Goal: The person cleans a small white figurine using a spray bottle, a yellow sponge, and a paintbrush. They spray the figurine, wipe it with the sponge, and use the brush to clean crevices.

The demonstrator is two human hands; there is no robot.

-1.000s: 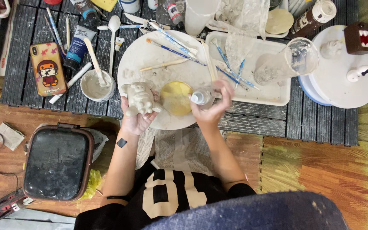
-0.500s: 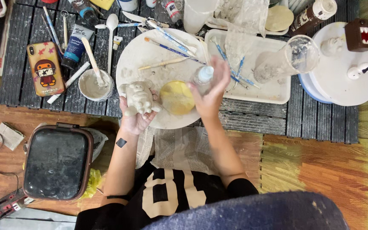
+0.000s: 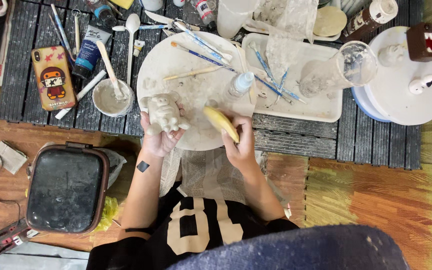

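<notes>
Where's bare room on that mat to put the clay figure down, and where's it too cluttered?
Free: the round board's left part, between the brushes and the small bowl; also the dark slats below the white tray. Crowded: the mat's top edge and the tray. The left hand holds the clay figure; the right hand holds a yellow sponge.
</notes>
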